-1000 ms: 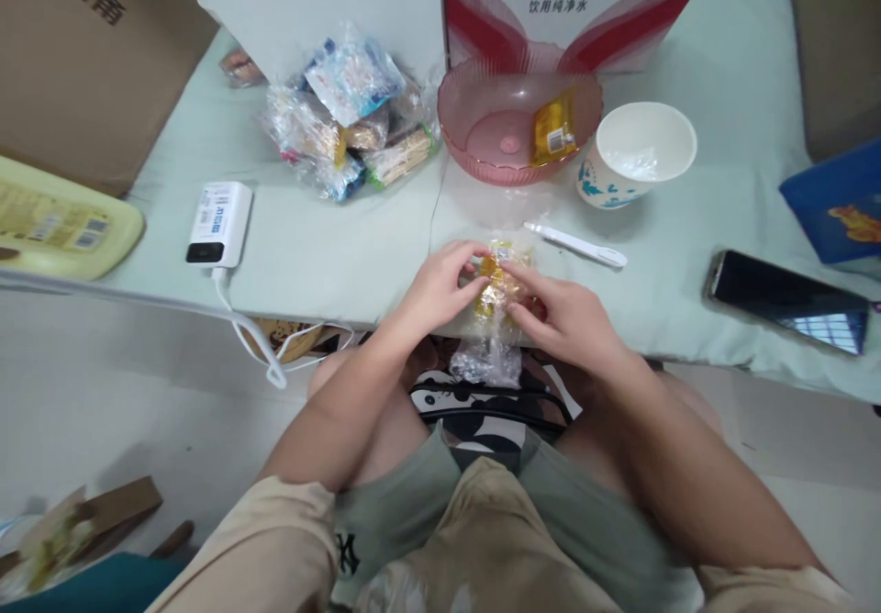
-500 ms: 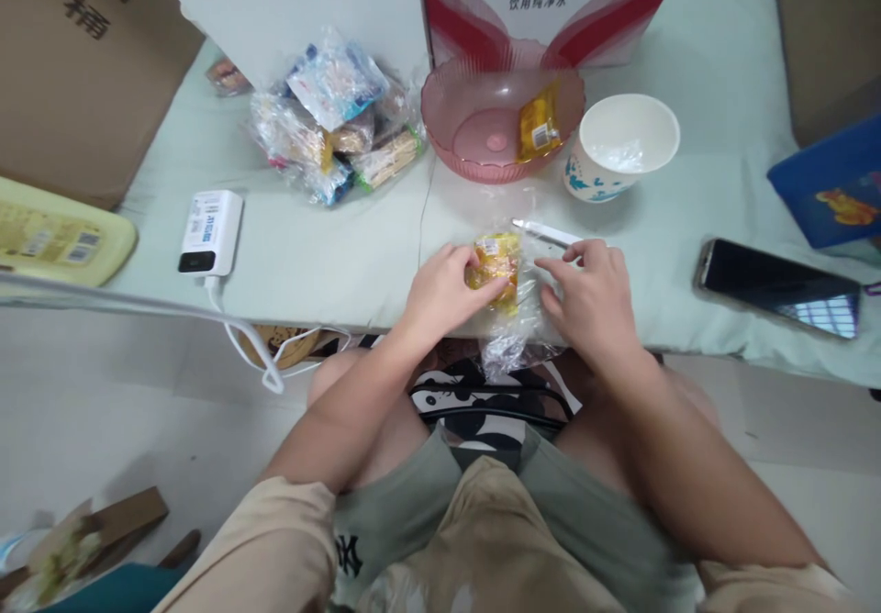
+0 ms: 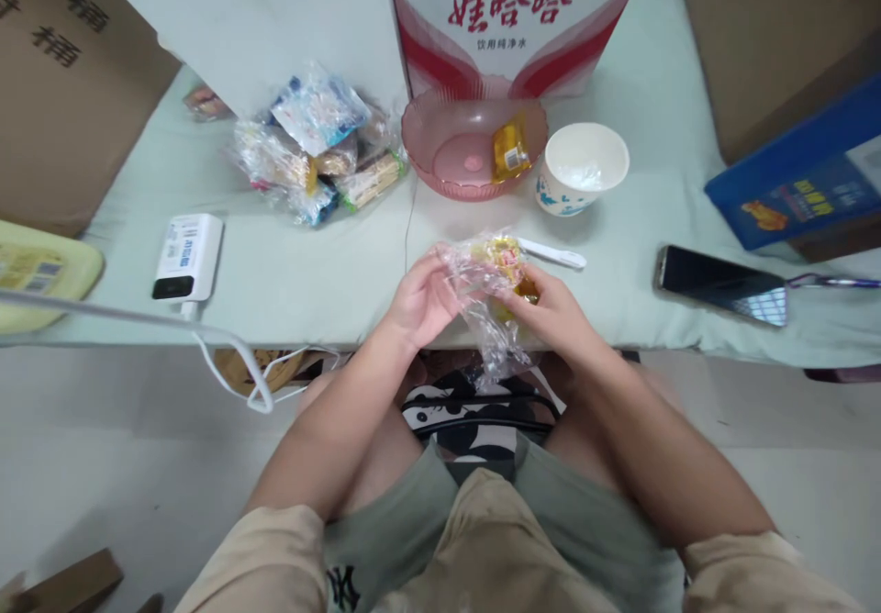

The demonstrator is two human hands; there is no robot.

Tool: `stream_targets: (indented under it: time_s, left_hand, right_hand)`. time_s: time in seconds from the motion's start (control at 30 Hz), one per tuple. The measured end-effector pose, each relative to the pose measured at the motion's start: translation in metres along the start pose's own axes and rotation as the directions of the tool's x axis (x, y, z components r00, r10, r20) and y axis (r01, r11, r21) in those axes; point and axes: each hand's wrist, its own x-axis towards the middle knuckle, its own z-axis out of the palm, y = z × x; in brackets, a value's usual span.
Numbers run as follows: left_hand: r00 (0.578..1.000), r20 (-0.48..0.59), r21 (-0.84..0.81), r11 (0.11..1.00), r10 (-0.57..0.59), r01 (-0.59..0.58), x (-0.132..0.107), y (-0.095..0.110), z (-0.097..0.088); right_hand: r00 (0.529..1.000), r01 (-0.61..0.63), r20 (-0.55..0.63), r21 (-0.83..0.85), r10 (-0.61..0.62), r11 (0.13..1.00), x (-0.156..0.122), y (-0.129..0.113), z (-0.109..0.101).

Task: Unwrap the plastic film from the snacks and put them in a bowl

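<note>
A clear plastic bag (image 3: 490,319) with yellow wrapped snacks (image 3: 501,255) inside is held up at the table's near edge. My left hand (image 3: 421,299) pinches the bag's left side. My right hand (image 3: 551,312) grips its right side and a yellow packet through the film. The bag's tail hangs down below the table edge. Just behind my hands lies a white pen-like tool (image 3: 554,253). Farther back stand a pink plastic bowl (image 3: 454,156) holding one yellow packet (image 3: 509,148) and a white paper cup (image 3: 582,170).
A heap of bagged snacks (image 3: 317,148) lies at the back left, a white power bank (image 3: 185,257) with a cable at the left, a phone (image 3: 719,284) at the right. A red-and-white water carton (image 3: 513,16), brown boxes (image 3: 65,72) and a blue box (image 3: 802,180) ring the table.
My right hand has come back from the table onto the bag. Both hands have lifted the bag slightly and spread its film. The camera has tilted up a little.
</note>
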Motion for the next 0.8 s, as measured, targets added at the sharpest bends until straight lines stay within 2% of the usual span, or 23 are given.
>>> stream_targets:
  time_s: [0.1, 0.2, 0.33, 0.4, 0.47, 0.53, 0.63, 0.7, 0.8]
  left_hand:
    - [0.985, -0.159, -0.102, 0.992, 0.064, -0.080, 0.011, 0.011, -0.007]
    - [0.964, -0.253, -0.105, 0.988, 0.082, -0.111, 0.023, 0.018, -0.020]
    - [0.983, -0.180, -0.006, 0.999, 0.031, -0.032, 0.027, 0.024, -0.031]
    - [0.992, -0.126, 0.049, 0.999, 0.026, -0.020, 0.025, 0.028, -0.033]
    - [0.995, -0.098, 0.077, 0.997, 0.031, -0.024, 0.023, 0.032, -0.033]
    - [0.996, -0.080, 0.088, 0.995, 0.041, -0.034, 0.022, 0.034, -0.033]
    - [0.998, -0.027, 0.120, 0.992, 0.051, -0.047, 0.025, 0.034, -0.031]
    - [0.999, 0.003, 0.145, 0.988, 0.044, -0.044, 0.028, 0.033, -0.029]
    - [1.000, 0.019, 0.159, 0.987, 0.025, -0.028, 0.028, 0.033, -0.027]
  right_hand:
    - [0.995, 0.023, -0.095, 0.183, -0.006, 0.983, 0.002, 0.005, -0.004]
    - [0.963, 0.148, -0.236, 0.049, -0.133, 0.988, -0.004, 0.005, -0.011]
    - [0.933, 0.309, -0.120, -0.213, -0.338, 0.927, -0.014, -0.016, -0.027]
    - [0.913, 0.329, -0.148, -0.285, -0.381, 0.900, -0.003, -0.035, -0.039]
    - [0.883, 0.319, -0.207, -0.392, -0.421, 0.863, 0.029, -0.056, -0.050]
    - [0.884, 0.299, -0.147, -0.553, -0.444, 0.778, 0.078, -0.075, -0.056]
    - [0.893, 0.223, -0.088, -0.765, -0.441, 0.605, 0.164, -0.096, -0.055]
    - [0.929, 0.122, -0.086, -0.846, -0.359, 0.519, 0.211, -0.104, -0.047]
    - [0.979, 0.042, -0.046, -0.910, -0.201, 0.413, 0.256, -0.105, -0.033]
